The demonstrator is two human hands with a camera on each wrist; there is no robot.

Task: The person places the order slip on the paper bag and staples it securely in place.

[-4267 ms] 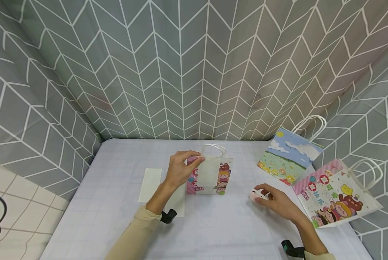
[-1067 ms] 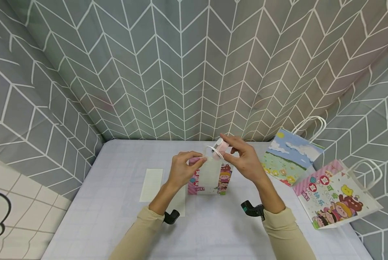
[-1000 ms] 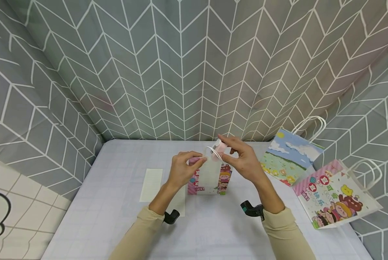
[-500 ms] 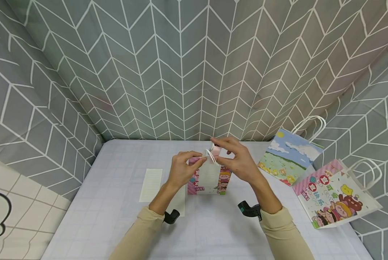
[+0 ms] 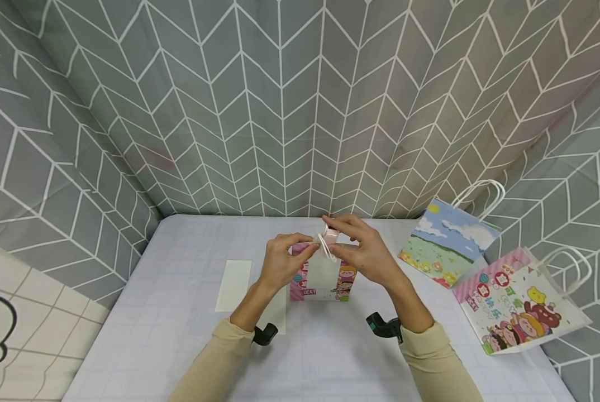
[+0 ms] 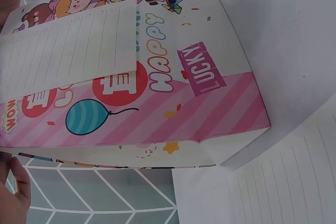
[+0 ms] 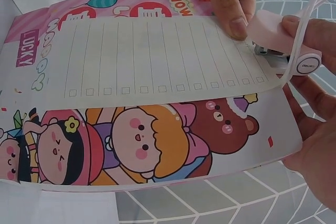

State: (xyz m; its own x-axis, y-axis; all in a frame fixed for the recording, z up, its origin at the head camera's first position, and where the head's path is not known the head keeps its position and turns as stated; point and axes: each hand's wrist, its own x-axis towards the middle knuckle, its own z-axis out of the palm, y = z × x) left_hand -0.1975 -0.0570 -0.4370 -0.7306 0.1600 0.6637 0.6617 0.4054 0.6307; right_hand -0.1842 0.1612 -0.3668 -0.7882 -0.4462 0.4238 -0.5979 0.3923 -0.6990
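A small pink stapler (image 7: 269, 24) is gripped by my right hand (image 5: 366, 250) at the top edge of a cartoon-print paper bag (image 5: 348, 274). In the right wrist view its mouth is right at the top edge of a lined checklist sheet (image 7: 157, 56), which lies flat against the bag's front. My left hand (image 5: 284, 258) pinches the sheet's top and the bag's rim together, its thumb (image 7: 237, 27) close beside the stapler. The bag's white rope handle (image 7: 302, 30) passes in front of the stapler. The bag stands upright on the table.
Two lined sheets (image 5: 233, 286) lie left of the bag, one partly under my left forearm. To the right, a blue landscape-print paper bag (image 5: 448, 240) and another cartoon-print bag (image 5: 516, 312) lean near the patterned curtain (image 5: 300, 111).
My right hand has lifted the stapler from the right side of the table to the bag's top, then shifted slightly left and down onto the sheet's edge. The left hand keeps its pinch.
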